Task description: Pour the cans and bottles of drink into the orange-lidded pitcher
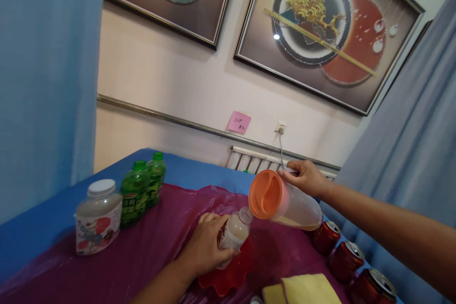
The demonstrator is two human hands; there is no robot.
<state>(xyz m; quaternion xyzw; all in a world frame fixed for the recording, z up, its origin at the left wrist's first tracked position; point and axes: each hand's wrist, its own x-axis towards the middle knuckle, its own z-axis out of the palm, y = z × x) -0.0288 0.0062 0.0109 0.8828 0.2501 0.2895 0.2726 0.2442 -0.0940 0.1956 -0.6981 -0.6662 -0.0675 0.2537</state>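
My left hand (204,242) is wrapped around a small clear bottle (238,229) with a label and no cap, its neck tilted to the right. Cloudy pale liquid shows inside it. My right hand (308,178) grips the handle of a translucent pitcher (299,206) with an orange lid (266,194). The pitcher lies tipped on its side, its lid close to the bottle's mouth; some pale liquid rests along its lower side. I cannot tell whether liquid is flowing. Beneath the bottle is a red scalloped dish (226,282), partly hidden by my left hand.
Left stand a white-capped jar (99,218) and two green bottles (135,194) (156,178). Several red cans (345,260) line the right edge. A folded yellow cloth (306,289) lies in front on the purple plastic sheet (149,256). Behind are a radiator (252,160) and a socket with a cord (280,127).
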